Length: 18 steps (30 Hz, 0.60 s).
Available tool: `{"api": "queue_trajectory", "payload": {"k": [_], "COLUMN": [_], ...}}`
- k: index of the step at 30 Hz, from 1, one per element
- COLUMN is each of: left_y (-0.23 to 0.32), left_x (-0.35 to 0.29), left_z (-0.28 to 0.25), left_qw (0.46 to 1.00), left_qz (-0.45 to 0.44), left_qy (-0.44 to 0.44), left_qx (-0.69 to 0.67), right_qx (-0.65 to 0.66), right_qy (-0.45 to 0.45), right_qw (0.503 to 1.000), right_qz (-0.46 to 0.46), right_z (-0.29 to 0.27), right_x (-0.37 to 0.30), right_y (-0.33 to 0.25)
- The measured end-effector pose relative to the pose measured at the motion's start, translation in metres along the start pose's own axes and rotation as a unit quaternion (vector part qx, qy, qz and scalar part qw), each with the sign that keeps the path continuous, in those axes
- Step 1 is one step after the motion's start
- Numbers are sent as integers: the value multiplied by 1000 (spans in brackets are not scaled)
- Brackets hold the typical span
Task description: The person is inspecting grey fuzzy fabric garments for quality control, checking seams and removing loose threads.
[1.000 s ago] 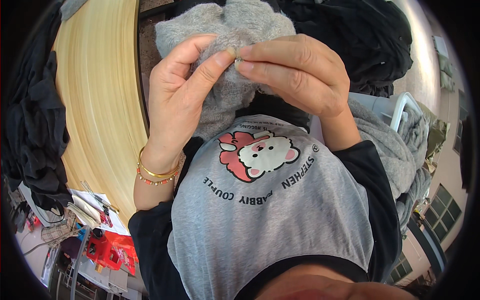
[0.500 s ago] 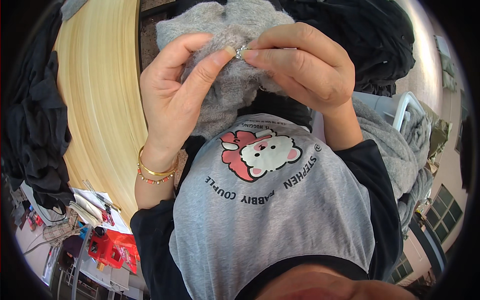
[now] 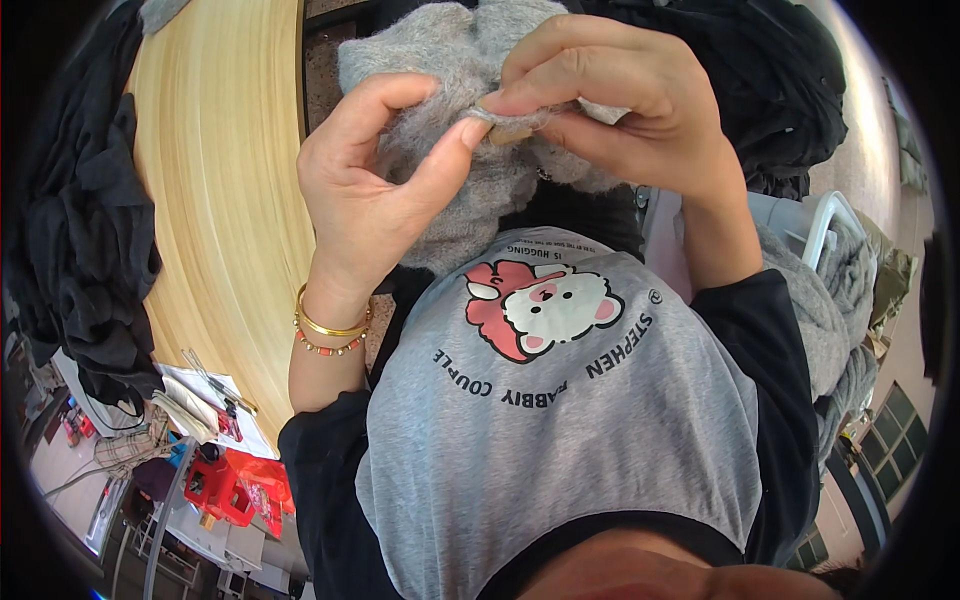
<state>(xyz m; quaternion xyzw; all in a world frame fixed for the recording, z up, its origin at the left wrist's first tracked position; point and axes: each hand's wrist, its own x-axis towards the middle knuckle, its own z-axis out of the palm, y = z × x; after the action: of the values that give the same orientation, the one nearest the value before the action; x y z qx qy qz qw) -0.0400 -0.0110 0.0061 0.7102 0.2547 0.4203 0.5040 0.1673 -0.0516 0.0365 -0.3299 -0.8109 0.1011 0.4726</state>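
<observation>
A fuzzy grey knit garment [image 3: 455,205] is bunched up in front of my chest, held in both hands. My left hand [image 3: 385,185] has its thumb pressed against a fold of the knit, with the index finger bent over the wool behind it. Meeting that thumb from the other side, my right hand [image 3: 630,100] pinches the same fold between thumb and fingers. A small pale piece shows beneath the right fingers; its kind is unclear. The fingers hide whatever lies inside the fold.
A wood-grain table [image 3: 220,200] stands to my left, with black cloth [image 3: 95,230] along its far side and scissors on papers near its end. Black garments [image 3: 760,80] lie ahead on the right. Grey knits hang over a pale plastic bin [image 3: 825,225] at my right.
A shiny, silvery bit between my fingertips is now out of sight. My right hand has rolled over the knit and folded it, and the left thumb and index finger are spread wider.
</observation>
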Motion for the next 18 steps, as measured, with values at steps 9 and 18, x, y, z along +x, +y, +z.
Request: {"api": "queue_trajectory", "payload": {"k": [9,18], "left_y": [-2,-4], "left_x": [-5,-11], "left_z": [-13,-20], "left_qw": [995,999], "left_qz": [-59,-32], "left_qy": [-45,-41], "left_qx": [-68,-10], "right_qx": [183,187], "right_qy": [-88,-164], "right_qw": [941,965], "right_qz": [271,81], "right_z": [-7,12], "right_x": [12,10], "right_y": [-3,20]}}
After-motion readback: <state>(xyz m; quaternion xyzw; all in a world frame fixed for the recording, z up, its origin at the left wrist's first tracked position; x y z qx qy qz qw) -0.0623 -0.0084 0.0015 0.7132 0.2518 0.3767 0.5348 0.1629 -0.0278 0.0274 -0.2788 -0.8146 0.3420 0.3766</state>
